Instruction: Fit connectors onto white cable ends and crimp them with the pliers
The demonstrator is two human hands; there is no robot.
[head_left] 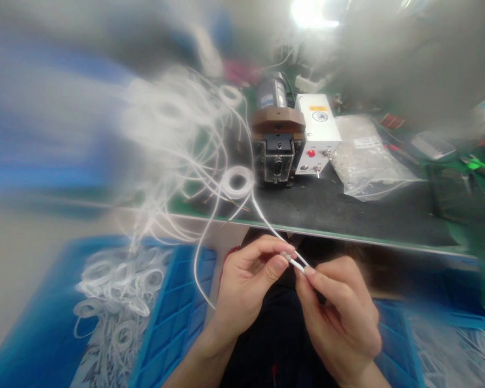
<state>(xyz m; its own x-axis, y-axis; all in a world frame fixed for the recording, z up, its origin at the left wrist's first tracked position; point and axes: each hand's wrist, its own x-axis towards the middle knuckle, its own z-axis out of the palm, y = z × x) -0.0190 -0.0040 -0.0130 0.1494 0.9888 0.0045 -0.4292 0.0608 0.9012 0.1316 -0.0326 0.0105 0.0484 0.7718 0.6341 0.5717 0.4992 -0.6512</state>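
Observation:
In front of my lap, my left hand (248, 280) pinches a small clear connector plug at the end of a white cable (269, 222) between thumb and forefinger. Just to the right, my right hand (339, 307) grips the same cable a short way behind the plug, fingers curled round it. From my hands the cable runs up over the table edge to a coil (237, 182) lying on the black mat. A benchtop machine (278, 129) with a motor, a clear guard and a white control box (317, 132) stands behind; a red light glows on the box.
A blurred heap of white cables (173, 129) covers the table's left. Right of the machine lies a clear bag (372, 161) of small parts. Below, a blue crate (178, 312) with coiled cables stands at left, another blue crate (396, 345) at right.

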